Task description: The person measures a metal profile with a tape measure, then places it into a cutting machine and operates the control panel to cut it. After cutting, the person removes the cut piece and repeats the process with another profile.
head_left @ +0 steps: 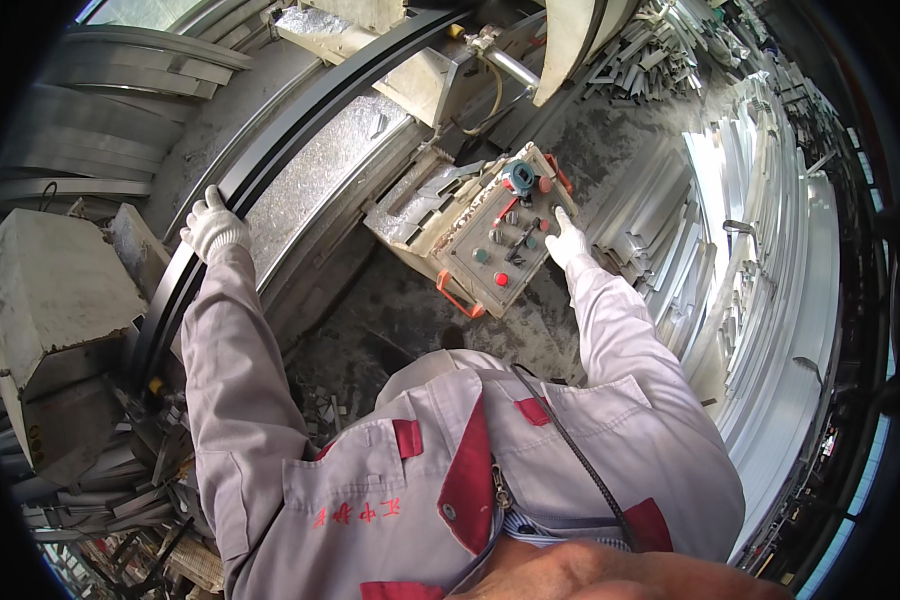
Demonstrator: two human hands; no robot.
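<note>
My left hand (214, 230), in a white knit glove, lies over a long dark metal profile (315, 118), its fingers curled around the profile's edge. The profile runs diagonally along the machine bed. My right hand (568, 243), gloved too, is at the right edge of a control panel (475, 268), with a finger and the thumb stretched out and apart. Close to it are a red button (544, 184) and several small knobs. On the panel also sit a round blue gauge (518, 177), a green button (480, 255) and another red button (502, 280).
Stacks of long silvery profiles (770, 300) lie to the right, and a heap of short offcuts (660, 50) at the far right. Cream machine housings stand at the left (60, 290) and far end (410, 80). Orange handles (458, 297) stick out from the control box.
</note>
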